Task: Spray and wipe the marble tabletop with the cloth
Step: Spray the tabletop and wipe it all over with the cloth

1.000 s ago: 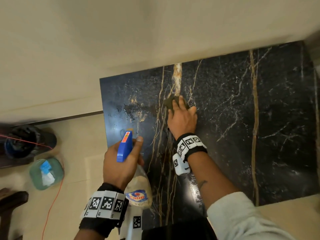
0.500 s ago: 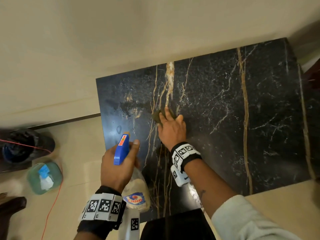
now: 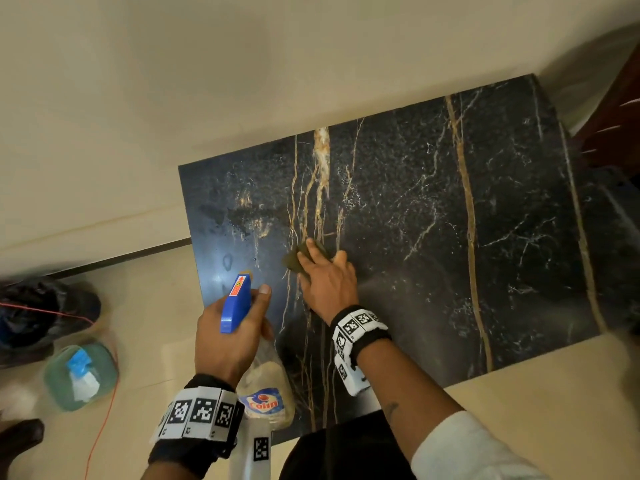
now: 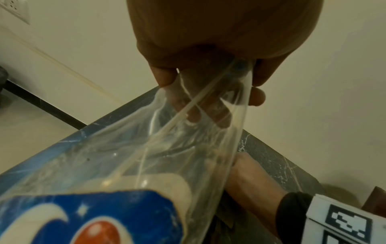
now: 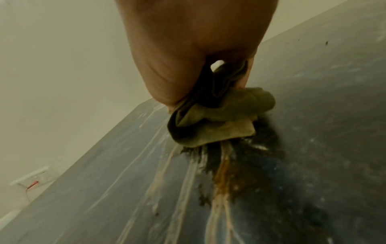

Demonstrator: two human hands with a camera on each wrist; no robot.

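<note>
The black marble tabletop (image 3: 433, 209) with gold veins fills the middle of the head view. My right hand (image 3: 317, 258) presses a bunched olive cloth (image 3: 293, 260) onto the marble near the gold veins, left of centre. In the right wrist view the cloth (image 5: 219, 122) is pinched between thumb and fingers, with a wet smear on the marble (image 5: 240, 173) just in front of it. My left hand (image 3: 249, 317) grips a clear spray bottle (image 3: 268, 382) by its neck, blue trigger head (image 3: 237, 303) up, over the table's near-left corner. Fingers (image 4: 211, 113) wrap the bottle (image 4: 167, 148).
A cream wall (image 3: 207, 81) runs along the table's far edge. On the floor to the left stand a green-lidded container (image 3: 55, 379) and a dark bag (image 3: 45, 313), with a red wire (image 3: 100, 427). Dark wooden furniture (image 3: 616, 116) stands past the right end. Droplets dot the marble's left part (image 3: 239, 223).
My right hand has dragged the cloth across the marble toward me and slightly left, away from the pale vein. The left hand keeps the bottle in about the same place.
</note>
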